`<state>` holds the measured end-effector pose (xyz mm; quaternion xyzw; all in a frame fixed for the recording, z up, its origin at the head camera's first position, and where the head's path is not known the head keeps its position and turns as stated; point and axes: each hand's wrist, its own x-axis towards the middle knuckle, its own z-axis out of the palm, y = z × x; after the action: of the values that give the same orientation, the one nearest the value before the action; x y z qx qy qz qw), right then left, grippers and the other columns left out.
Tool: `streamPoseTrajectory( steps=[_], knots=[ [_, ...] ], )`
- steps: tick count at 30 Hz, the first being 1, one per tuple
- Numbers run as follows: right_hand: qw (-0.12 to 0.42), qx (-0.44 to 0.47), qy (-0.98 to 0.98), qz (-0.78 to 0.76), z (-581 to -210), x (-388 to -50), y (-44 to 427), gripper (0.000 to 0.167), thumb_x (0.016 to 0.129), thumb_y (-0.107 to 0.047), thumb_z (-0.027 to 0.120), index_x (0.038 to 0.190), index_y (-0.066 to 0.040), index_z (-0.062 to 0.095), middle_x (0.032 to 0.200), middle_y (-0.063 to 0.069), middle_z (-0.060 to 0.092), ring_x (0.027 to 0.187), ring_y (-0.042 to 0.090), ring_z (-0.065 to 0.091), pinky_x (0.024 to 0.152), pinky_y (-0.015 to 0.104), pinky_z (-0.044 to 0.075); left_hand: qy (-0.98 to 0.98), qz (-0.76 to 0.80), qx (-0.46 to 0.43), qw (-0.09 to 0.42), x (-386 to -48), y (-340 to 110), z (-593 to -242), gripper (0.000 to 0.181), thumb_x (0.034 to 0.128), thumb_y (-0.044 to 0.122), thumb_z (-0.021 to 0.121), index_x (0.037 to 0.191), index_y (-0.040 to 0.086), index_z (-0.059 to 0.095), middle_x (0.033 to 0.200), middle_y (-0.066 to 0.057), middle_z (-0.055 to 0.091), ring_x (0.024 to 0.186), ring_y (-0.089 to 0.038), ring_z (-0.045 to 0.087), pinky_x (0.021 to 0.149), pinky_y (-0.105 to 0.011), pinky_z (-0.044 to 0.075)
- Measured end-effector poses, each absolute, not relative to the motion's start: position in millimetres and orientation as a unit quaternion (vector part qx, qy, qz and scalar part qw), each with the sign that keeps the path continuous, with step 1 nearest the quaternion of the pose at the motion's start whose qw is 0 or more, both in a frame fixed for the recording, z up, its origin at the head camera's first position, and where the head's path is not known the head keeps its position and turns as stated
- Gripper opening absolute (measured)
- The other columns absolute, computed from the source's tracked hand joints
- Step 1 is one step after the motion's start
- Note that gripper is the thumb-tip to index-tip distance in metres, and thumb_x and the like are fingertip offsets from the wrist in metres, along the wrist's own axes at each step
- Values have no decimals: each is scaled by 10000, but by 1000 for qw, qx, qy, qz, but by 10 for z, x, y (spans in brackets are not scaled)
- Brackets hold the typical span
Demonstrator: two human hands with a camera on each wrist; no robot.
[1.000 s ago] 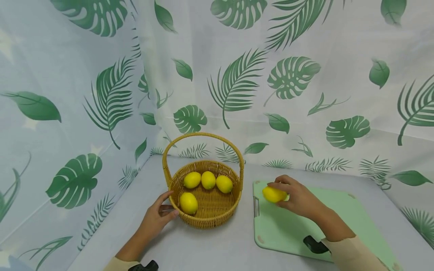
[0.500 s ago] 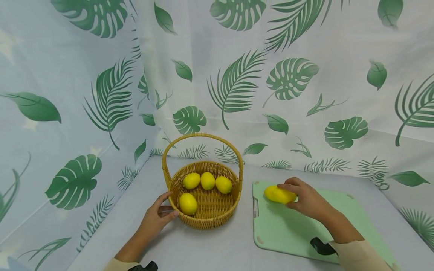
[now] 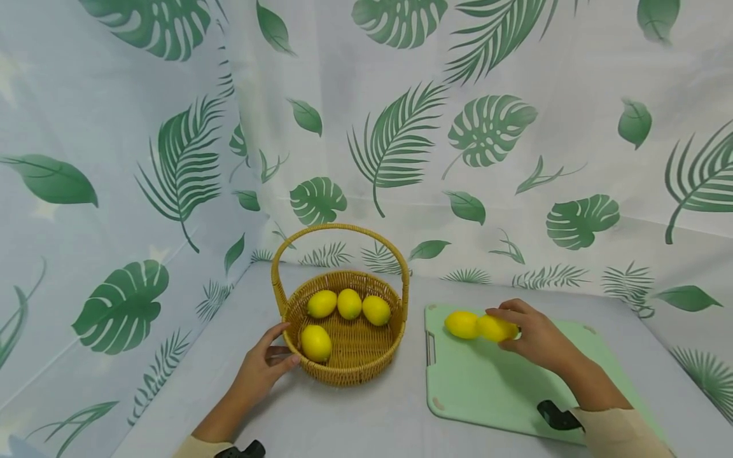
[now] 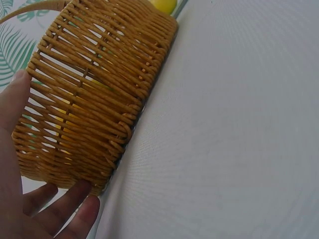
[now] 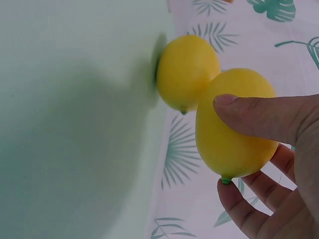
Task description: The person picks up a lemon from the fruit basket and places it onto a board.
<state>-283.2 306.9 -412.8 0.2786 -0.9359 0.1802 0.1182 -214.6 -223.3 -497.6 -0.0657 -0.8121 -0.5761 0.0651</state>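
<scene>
In the head view, my left hand [image 3: 260, 366] rests against the near left side of a wicker basket [image 3: 359, 375] with a tall arched handle, thumb and fingers spread along its outer wall. Several yellow lemons lie in the basket, one lemon [image 3: 316, 343] near the left hand. My right hand [image 3: 532, 334] pinches a lemon [image 3: 495, 328] between thumb and fingers above a pale green cutting board [image 3: 487, 381]. A second lemon [image 3: 461, 324] sits on the board just left of the held one. In the right wrist view, the held lemon [image 5: 234, 139] partly overlaps it.
A white cloth covers the table [image 3: 378, 420]. Behind and to the left hang white curtains [image 3: 401, 159] printed with green leaves. The board carries a metal strip [image 3: 431, 348] at its left edge.
My right hand has moved right with its lemon, and the other lemon on the board has come into sight beside it. My left hand and the basket have stayed in place.
</scene>
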Motion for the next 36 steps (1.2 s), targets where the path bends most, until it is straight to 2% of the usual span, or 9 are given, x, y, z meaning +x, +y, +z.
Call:
streamPoseTrajectory(
  steps=[11,18,23,36],
  knots=[
    [99,262,-942,186,-4154,-2901,3202,571,725,-22,833,1262,-74,646,1187,157,535,991,346,553,798,508,533,-813,-576,-60,62,-2129,-2226,-4951,703,875,287,753,1478,260,393,1501,-142,351,1089,-279,610,790,-300,544],
    [79,243,-947,194,-4208,-2969,3287,562,741,-31,820,1271,-54,636,1208,186,526,1028,405,538,850,591,481,-814,-573,-65,65,-2132,-2226,-4955,703,881,276,748,1484,244,389,1509,-141,338,1094,-281,608,797,-297,542],
    [68,234,-951,192,-4272,-3008,3353,552,749,-28,808,1272,-38,632,1208,201,525,1042,419,530,866,610,461,-814,-573,-64,70,-2115,-2215,-4965,706,879,262,750,1486,220,394,1502,-158,347,1075,-283,617,787,-308,546],
    [40,190,-963,184,-4364,-3063,3502,544,762,-13,789,1282,-60,636,1238,222,510,1081,446,504,895,643,425,-812,-576,-69,63,-2124,-2226,-4949,702,887,274,741,1488,237,380,1505,-141,340,1089,-283,609,789,-296,542]
  ],
)
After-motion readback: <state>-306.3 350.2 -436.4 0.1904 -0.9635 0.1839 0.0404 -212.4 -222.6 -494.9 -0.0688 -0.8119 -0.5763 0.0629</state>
